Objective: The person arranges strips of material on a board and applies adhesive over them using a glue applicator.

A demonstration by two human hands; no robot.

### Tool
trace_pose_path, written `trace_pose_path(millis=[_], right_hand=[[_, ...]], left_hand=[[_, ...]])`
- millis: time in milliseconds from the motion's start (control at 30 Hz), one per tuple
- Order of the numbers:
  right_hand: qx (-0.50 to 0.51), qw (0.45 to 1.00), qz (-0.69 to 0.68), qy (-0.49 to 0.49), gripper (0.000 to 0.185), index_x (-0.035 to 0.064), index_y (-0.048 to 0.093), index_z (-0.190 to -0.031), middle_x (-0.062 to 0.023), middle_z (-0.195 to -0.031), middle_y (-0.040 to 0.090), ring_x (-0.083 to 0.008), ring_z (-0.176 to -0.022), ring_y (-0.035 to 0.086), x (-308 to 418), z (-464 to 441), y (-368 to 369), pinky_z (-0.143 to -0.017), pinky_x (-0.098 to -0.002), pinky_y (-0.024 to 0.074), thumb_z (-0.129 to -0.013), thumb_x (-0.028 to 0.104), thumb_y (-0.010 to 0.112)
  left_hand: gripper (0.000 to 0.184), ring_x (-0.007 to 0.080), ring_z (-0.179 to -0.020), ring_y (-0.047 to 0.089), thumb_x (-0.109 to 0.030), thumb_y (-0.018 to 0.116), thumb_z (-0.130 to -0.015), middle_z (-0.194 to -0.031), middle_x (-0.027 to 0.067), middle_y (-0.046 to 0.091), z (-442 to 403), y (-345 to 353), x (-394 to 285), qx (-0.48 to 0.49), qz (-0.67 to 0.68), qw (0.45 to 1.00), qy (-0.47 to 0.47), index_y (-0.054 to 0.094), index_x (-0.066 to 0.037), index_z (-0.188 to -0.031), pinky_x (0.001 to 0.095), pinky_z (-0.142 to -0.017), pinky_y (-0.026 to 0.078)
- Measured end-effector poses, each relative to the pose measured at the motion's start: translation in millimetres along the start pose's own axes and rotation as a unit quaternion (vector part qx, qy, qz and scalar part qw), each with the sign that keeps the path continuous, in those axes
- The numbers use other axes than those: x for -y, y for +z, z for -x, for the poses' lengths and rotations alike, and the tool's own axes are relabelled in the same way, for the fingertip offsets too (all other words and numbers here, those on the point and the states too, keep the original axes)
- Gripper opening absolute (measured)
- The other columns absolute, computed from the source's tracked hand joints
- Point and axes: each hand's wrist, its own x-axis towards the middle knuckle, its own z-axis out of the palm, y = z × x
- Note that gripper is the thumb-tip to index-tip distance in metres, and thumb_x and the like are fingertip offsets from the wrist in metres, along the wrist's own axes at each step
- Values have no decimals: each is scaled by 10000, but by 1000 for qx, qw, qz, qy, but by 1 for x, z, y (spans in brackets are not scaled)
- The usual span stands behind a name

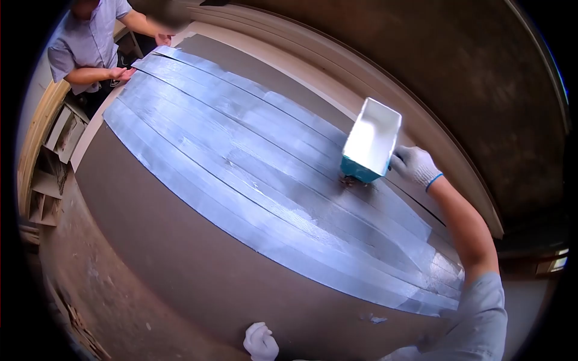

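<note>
My right hand (415, 165), in a white knit glove with a blue cuff edge, is closed at the right side of a box-shaped glue spreader (371, 135). The spreader is teal outside and white inside, with its open top facing me. Its dark lower edge is at the wet-looking, pale blue-white strips (198, 129). These long strips lie side by side on a brown board (174, 222). My left hand (261, 342), also in a white glove, is at the near edge of the board. Its fingers are curled, and I see nothing in them.
Across the table, a person (90, 45) in a light shirt has both hands at the far end of the strips. Wooden shelving (63, 135) stands at the left. A pale wooden rim (301, 45) runs behind the board. A small whitish smear (376, 318) marks the board near me.
</note>
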Motion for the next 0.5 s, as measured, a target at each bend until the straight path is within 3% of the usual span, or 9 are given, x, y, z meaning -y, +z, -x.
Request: trace_pose_path(millis=[133, 167, 300, 333, 433, 500], right_hand=[[23, 997, -71, 5, 599, 137, 790, -1276, -205, -1053, 809, -373, -955, 787, 110, -78, -42, -903, -480, 618, -1097, 633, 506], [-33, 996, -82, -28, 624, 107, 814, -1133, -165, -1002, 807, -312, -937, 780, 142, -101, -48, -902, -466, 603, -1103, 639, 489], [-106, 983, -113, -94, 666, 109, 758, -1331, -225, -1299, 767, -440, -1170, 734, 267, -243, -51, -1012, -495, 575, -1087, 642, 443], [-130, 980, -126, -88, 637, 103, 762, -1328, -216, -1333, 758, -436, -1218, 720, 296, -289, -40, -1034, -491, 569, -1085, 599, 446], [-114, 978, -165, -53, 600, 95, 770, -1340, -186, -1370, 754, -415, -1264, 712, 368, -290, -73, -1063, -475, 562, -1089, 532, 443], [-115, 974, -189, -41, 600, 65, 765, -1342, -207, -1379, 745, -418, -1269, 710, 381, -308, -48, -1077, -474, 556, -1088, 512, 454]], left_hand=[[318, 369, -944, 747, 103, 647, -849, -1119, 188, 761, -6, -3, -4, 26, 0, 1000, 5, 735, -34, -1122, 439, -818, 635], [341, 364, -933, 749, 106, 644, -834, -1119, 185, 762, -7, -4, -4, 37, 0, 999, 4, 735, -37, -1130, 434, -806, 637], [368, 355, -938, 755, 83, 634, -812, -1086, 161, 769, 2, 0, 10, 28, 2, 1000, 11, 740, -45, -1141, 438, -812, 641], [368, 355, -938, 755, 83, 634, -812, -1086, 161, 769, 3, 0, 11, 27, -3, 999, 17, 740, -45, -1141, 438, -812, 641], [339, 377, -949, 755, 49, 646, -819, -1060, 154, 770, 0, -1, 21, 9, 38, 999, -14, 742, -46, -1130, 462, -838, 638], [311, 385, -958, 755, 20, 664, -832, -1057, 154, 770, 9, 2, 19, 18, 72, 996, -38, 743, -41, -1127, 479, -862, 632]])
